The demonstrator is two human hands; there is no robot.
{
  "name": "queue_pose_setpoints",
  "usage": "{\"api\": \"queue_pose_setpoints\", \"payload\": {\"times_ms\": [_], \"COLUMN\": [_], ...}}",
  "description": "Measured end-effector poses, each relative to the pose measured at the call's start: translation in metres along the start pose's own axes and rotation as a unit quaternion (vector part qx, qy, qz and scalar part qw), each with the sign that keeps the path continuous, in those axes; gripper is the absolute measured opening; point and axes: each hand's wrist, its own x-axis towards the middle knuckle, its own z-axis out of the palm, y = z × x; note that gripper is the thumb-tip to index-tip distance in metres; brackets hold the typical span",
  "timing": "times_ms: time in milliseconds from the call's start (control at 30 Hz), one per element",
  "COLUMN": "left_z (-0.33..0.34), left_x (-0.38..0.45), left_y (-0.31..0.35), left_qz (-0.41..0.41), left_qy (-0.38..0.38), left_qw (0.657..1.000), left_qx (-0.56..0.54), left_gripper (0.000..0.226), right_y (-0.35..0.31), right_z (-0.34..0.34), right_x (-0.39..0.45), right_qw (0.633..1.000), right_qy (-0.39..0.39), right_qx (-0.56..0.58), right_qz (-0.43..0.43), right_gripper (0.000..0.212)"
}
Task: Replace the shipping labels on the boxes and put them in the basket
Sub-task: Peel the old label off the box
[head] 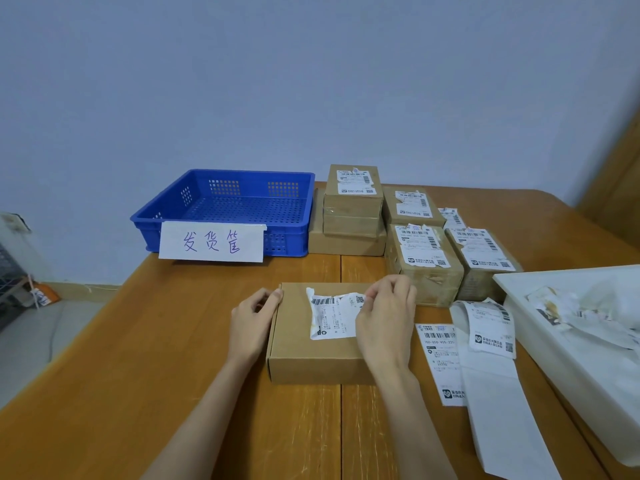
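right hand (384, 317) apparently pinching label (332, 315), box (311, 355)

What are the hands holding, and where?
The right hand pinches the old label at its top right edge; the left hand grips the box's left edge.

Flat brown cardboard box (313, 344) lies near centre on the wooden table, lid closed, carrying a white shipping label (333, 316) that is wrinkled and partly peeled, its upper left corner curled up off the lid. Blue perforated plastic basket (221, 206) sits far left, upright, a white paper sign with handwritten characters hung on its near wall. Far right of the basket stand more brown boxes (353, 209), some stacked, each with a torn white label on top; loose fresh labels (441, 355) and a strip of backing paper lie near right, just beside the flat box.
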Motion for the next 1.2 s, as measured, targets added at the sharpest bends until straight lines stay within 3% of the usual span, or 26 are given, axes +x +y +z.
{"api": "queue_pose_setpoints", "payload": {"times_ms": [1200], "left_z": [-0.0004], "left_x": [0.0029], "left_y": [-0.0020], "left_qz": [-0.005], "left_qy": [0.011], "left_qw": [1.000], "left_qx": [-0.020], "left_gripper": [0.033], "right_y": [0.0019], "right_z": [0.0000], "right_x": [-0.0026], "right_qw": [0.994], "right_qy": [0.023], "right_qx": [0.076], "right_qz": [-0.072], "right_gripper": [0.018]}}
